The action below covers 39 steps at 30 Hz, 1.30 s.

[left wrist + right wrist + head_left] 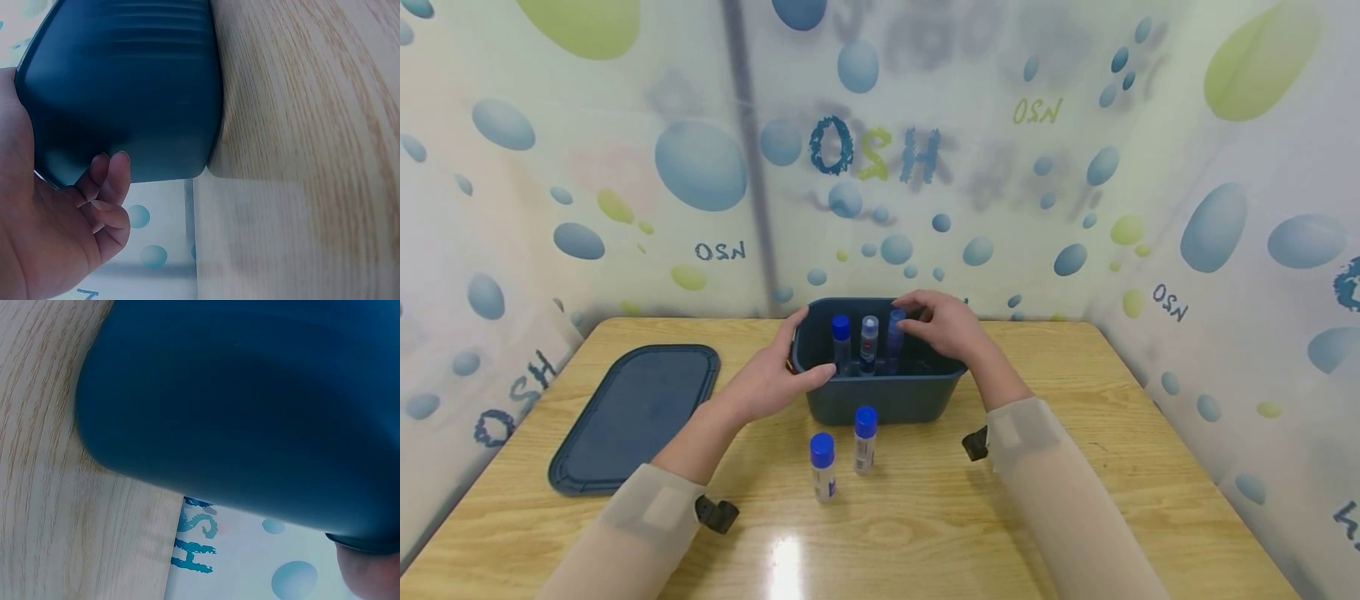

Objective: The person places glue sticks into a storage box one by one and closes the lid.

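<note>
A dark blue plastic bin (880, 400) stands near the table's back edge. My left hand (775, 375) grips its left end, thumb over the rim and fingers along the outer wall; in the left wrist view those fingers (115, 181) are bent beside the bin wall (144, 112). Inside, my right hand (947, 327) pinches the top of a blue glue stick (895, 340). Beside it stand a glue stick with a pale cap (868, 342) and a blue-capped one (842, 342). The right wrist view shows mostly the bin's outer wall (237, 412), hiding the pinching fingers.
Two blue-capped glue sticks, a nearer one (823, 467) and a farther one (865, 440), stand upright on the wooden table (910, 533) before the bin. A dark blue lid (640, 408) lies flat at the left. A patterned curtain (880, 233) hangs behind the table.
</note>
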Available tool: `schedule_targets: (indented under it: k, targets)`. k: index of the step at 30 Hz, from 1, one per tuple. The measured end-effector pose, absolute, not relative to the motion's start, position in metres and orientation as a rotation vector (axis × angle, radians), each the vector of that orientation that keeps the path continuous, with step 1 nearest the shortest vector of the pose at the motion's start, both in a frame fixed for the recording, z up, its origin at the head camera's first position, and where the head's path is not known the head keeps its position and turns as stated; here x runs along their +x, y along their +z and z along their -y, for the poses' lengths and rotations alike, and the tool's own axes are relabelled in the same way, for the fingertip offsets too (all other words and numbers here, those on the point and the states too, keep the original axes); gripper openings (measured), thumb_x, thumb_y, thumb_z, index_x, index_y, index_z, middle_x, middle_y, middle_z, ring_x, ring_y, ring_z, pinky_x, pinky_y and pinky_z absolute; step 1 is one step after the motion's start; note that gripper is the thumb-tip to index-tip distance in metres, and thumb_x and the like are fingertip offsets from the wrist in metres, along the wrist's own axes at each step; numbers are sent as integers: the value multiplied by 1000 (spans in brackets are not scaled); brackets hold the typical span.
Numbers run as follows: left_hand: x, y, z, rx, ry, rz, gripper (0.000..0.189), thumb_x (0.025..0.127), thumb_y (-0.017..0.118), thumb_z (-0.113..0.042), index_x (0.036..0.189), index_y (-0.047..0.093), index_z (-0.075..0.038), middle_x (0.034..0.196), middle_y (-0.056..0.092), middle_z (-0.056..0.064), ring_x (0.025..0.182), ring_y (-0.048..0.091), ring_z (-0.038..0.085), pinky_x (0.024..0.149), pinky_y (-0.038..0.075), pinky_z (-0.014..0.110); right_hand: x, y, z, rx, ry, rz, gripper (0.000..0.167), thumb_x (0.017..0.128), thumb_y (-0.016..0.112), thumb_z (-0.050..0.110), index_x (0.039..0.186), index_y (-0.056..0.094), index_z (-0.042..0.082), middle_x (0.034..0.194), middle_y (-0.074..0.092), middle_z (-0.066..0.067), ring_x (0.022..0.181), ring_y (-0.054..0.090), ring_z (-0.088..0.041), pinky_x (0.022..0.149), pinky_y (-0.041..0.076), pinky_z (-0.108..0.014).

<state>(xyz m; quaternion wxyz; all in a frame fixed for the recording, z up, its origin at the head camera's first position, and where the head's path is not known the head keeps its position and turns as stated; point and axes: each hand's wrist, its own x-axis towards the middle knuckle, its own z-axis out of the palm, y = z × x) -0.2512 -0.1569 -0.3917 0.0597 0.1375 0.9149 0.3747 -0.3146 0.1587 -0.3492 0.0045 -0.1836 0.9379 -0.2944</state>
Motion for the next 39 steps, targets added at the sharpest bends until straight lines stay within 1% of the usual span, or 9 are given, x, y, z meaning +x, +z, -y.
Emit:
schedule_targets:
  k: [6, 11, 17, 20, 23, 27, 32, 34, 39]
  targets:
    - [-252, -390, 157, 422, 1133, -2764, 115, 99, 69, -71, 178, -4, -30, 104, 74, 12, 93, 70, 24, 90, 58, 49, -314, -350, -161, -565, -1090, -2919, 41, 109, 72, 31, 149, 69, 20, 143, 72, -6, 117, 69, -31, 98, 59, -51]
    - [-253, -390, 157, 420, 1139, -2757, 115, 99, 70, -70, 178, -4, -31, 101, 74, 11, 91, 70, 23, 89, 58, 49, -312, -347, -164, -600, -1254, -2907, 40, 109, 72, 28, 148, 69, 18, 139, 73, -9, 116, 69, -32, 97, 58, -53]
    - [-252, -391, 158, 417, 1141, -2743, 115, 99, 70, -70, 178, -5, -32, 97, 72, 10, 89, 69, 23, 86, 57, 46, -301, -341, -164, -693, -1292, -2941, 36, 109, 71, 27, 144, 71, 17, 134, 73, -8, 112, 70, -29, 95, 59, -51]
    - [-252, -390, 158, 415, 1140, -2745, 115, 99, 69, -70, 178, -5, -31, 99, 73, 10, 91, 70, 22, 88, 57, 47, -291, -337, -164, -751, -1305, -2921, 35, 109, 71, 28, 142, 72, 15, 133, 73, -7, 109, 69, -27, 94, 58, -49]
    - [-252, -388, 158, 407, 1135, -2745, 115, 99, 69, -71, 178, -6, -32, 100, 74, 11, 92, 71, 23, 90, 58, 49, -279, -334, -165, -803, -1306, -2888, 35, 109, 71, 28, 142, 72, 14, 135, 72, -7, 108, 69, -24, 94, 57, -47]
    - [-252, -388, 158, 405, 1128, -2747, 116, 98, 68, -73, 178, -5, -32, 109, 75, 14, 96, 73, 25, 95, 58, 54, -262, -331, -168, -830, -1330, -2834, 32, 110, 71, 27, 140, 73, 16, 136, 73, -9, 107, 67, -23, 92, 56, -44]
    - [-251, -387, 158, 409, 1130, -2745, 116, 98, 69, -73, 178, -3, -30, 120, 74, 17, 102, 73, 26, 99, 58, 56, -240, -333, -173, -823, -1335, -2800, 28, 108, 72, 28, 135, 76, 22, 125, 75, -1, 99, 66, -20, 85, 57, -39]
    - [-251, -386, 159, 410, 1125, -2746, 116, 98, 69, -73, 178, -2, -29, 120, 74, 17, 101, 73, 27, 98, 58, 56, -232, -336, -175, -831, -1324, -2789, 27, 108, 73, 27, 134, 76, 23, 124, 75, 0, 97, 66, -19, 84, 57, -38]
    - [-251, -385, 160, 410, 1104, -2754, 116, 97, 69, -74, 178, -1, -29, 115, 74, 15, 100, 72, 26, 96, 58, 54, -215, -342, -179, -885, -1312, -2746, 26, 108, 73, 24, 133, 76, 20, 127, 75, -4, 98, 66, -19, 86, 58, -36]
